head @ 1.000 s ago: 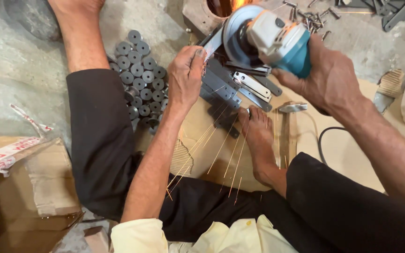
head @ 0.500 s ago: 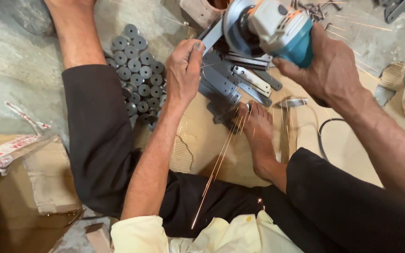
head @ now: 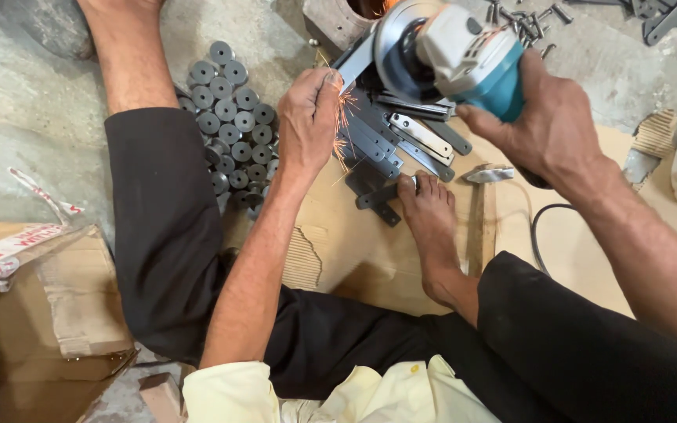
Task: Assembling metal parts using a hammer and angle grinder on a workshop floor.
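Toes of a bare foot pin loose metal strips to the cardboard sheet, keeping them from shifting. Beyond, the left hand pinches one flat strip up against the disc, sparks falling, while the right hand clamps the teal angle grinder steady; round washers lie stacked alongside.

To our left lies a heap of round grey metal discs, each with a hole in its middle, packed close together on the concrete floor. An open cardboard box stands at the lower left, with strips of printed tape hanging off its flap. We sit on a sheet of corrugated cardboard (torn at one edge). A hammer lies on that sheet, its head away from us, and a black cable loops just beside it. Small loose metal pieces are scattered at the top right.
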